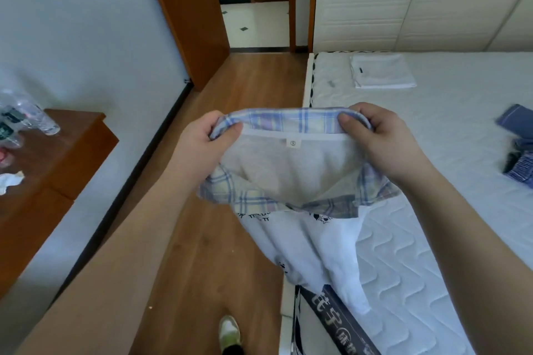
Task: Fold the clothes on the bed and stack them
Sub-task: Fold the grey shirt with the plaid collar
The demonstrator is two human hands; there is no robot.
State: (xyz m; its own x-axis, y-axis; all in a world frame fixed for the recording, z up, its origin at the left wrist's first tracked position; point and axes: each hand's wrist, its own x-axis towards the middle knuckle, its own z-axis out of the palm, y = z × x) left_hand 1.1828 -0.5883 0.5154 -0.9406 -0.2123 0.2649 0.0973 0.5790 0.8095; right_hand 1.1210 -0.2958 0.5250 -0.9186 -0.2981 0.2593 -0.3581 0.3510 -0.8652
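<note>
Two hands are raised at the centre of the frame, and a white shirt (pixel 291 170) with a blue plaid collar is held up between them. The left hand (pixel 202 144) pinches one end of the collar, thumb on the near side and fingers curled behind; the right hand (pixel 383 141) pinches the other end the same way, so each grip is closed on the shirt. The collar is stretched level, a small round size tag is seen just below it, and the printed body hangs down over the edge of the bed (pixel 461 153) at the lower centre. A folded white garment (pixel 380 70) lies flat on the mattress in the upper right, well apart from the hands. A crumpled blue striped garment (pixel 519 147) lies at the right edge of the frame. A dark printed box (pixel 340 323) is seen at the bottom, partly covered by the hanging shirt. At the left, clear plastic bottles (pixel 23 118) are set on a brown table (pixel 57 158). An open brown door (pixel 187 14) is seen at the upper centre, and a shoe (pixel 229 331) rests on the wooden floor (pixel 202 239) below.
</note>
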